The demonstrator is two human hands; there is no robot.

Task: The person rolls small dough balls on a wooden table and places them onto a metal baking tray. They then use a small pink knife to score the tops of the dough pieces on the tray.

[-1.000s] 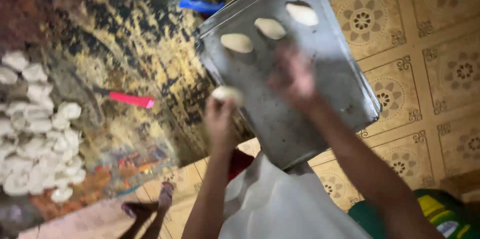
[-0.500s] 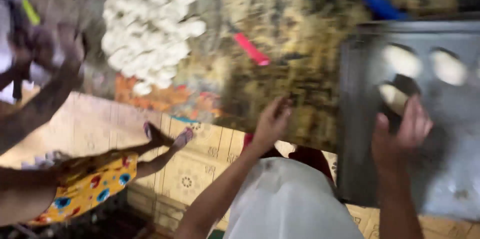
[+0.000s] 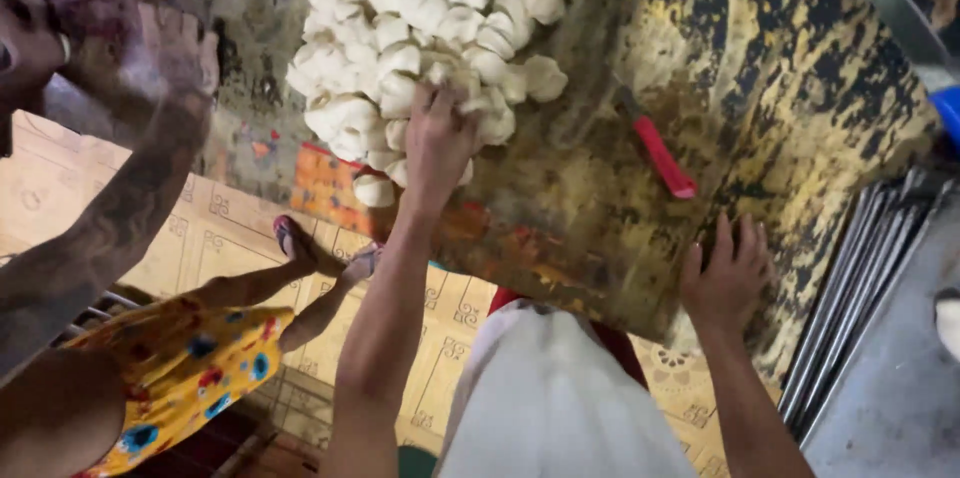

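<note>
Dough pieces [image 3: 420, 33], pale and lumpy, lie heaped on the worn yellow-and-black table [image 3: 780, 88], and the left hand [image 3: 437, 143] reaches into the near edge of the heap, its grip curled down onto the pieces, though whether it pinches one cannot be told. The right hand [image 3: 727, 278] rests flat on the table's near edge, grip spread and holding nothing, just below a red-handled tool [image 3: 663, 156]. Stacked metal trays [image 3: 860, 288] stand at the right, and another person's arm [image 3: 120, 188] crosses the left side.
</note>
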